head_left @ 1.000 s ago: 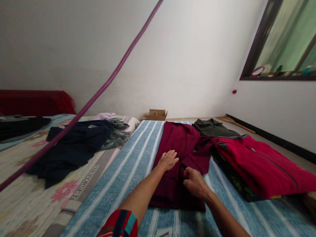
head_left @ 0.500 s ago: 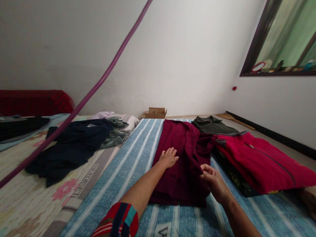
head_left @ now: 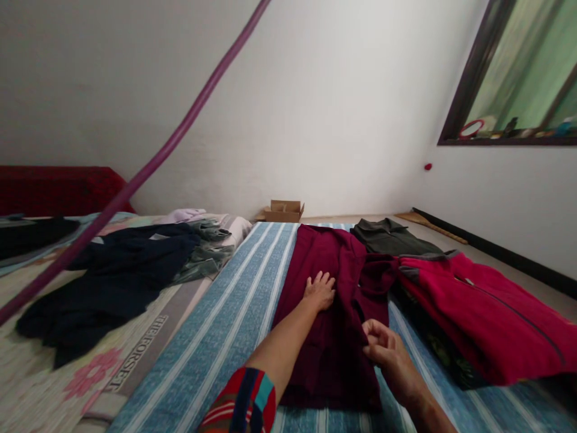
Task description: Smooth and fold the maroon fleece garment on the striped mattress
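A maroon garment [head_left: 331, 319] lies lengthwise on a blue striped mat [head_left: 234, 319]. My left hand [head_left: 320, 290] rests flat on its upper middle, fingers spread. My right hand [head_left: 383, 347] pinches the garment's right edge near the lower half, fingers curled round the cloth. A bright red fleece jacket [head_left: 478, 313] lies just to the right, touching the maroon garment's sleeve. A dark olive garment [head_left: 390, 236] lies beyond them.
Dark navy clothes [head_left: 117, 270] and grey-green cloth [head_left: 205, 252] lie heaped on a flowered sheet [head_left: 58, 367] at the left. A purple tube [head_left: 148, 162] slants across the view. A cardboard box [head_left: 283, 211] sits by the wall. A window [head_left: 518, 78] is at the right.
My right hand drew the garment's right edge from the middle outward to the right, then down towards me. My left hand slid slightly up and right while staying flat on the cloth.
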`<state>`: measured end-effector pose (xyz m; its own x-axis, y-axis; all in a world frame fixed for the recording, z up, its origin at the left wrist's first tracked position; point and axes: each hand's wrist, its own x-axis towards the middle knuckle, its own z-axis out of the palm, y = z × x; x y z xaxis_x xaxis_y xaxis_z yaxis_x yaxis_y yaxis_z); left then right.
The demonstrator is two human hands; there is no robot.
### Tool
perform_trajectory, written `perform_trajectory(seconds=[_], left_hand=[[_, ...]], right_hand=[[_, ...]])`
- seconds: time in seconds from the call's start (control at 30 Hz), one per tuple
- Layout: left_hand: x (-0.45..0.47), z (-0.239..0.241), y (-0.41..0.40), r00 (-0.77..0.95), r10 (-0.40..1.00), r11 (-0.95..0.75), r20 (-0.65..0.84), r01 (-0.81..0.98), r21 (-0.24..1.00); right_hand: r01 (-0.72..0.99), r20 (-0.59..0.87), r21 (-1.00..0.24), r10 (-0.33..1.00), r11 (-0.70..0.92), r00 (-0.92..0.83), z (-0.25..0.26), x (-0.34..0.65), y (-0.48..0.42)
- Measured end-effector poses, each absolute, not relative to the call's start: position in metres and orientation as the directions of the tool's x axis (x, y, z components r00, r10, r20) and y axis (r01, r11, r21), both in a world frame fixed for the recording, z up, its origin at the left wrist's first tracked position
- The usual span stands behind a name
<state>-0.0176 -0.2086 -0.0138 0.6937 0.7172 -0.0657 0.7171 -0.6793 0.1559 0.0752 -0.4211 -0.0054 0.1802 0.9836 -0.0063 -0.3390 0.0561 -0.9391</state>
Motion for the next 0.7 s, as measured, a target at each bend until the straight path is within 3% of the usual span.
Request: perform_trajectory(seconds=[0.17, 0.33, 0.47, 0.7], left_hand=[[-0.018, -0.017, -0.211, 0.684, 0.727, -0.669, -0.061, 0.725, 0.165], [-0.015, 0.001, -0.211, 0.701, 0.709, -0.678, -0.076, 0.708, 0.199], [-0.034, 0.025, -0.215, 0.724, 0.684, -0.692, -0.088, 0.682, 0.234], [-0.112, 0.037, -0.285, 0.789, 0.612, -0.762, -0.05, 0.606, 0.229]], right_hand=[[-0.494, 0.021, -0.862, 0.981, 0.115, 0.193, -0.008, 0.076, -0.424], [-0.192, -0.071, -0.98, 0.993, -0.052, 0.093, -0.001, 0.06, -0.417], [0.085, -0.134, -0.987, 0.989, -0.138, 0.055, 0.003, 0.041, -0.408], [0.127, -0.156, -0.978, 0.985, -0.164, 0.069, -0.003, 0.034, -0.409]])
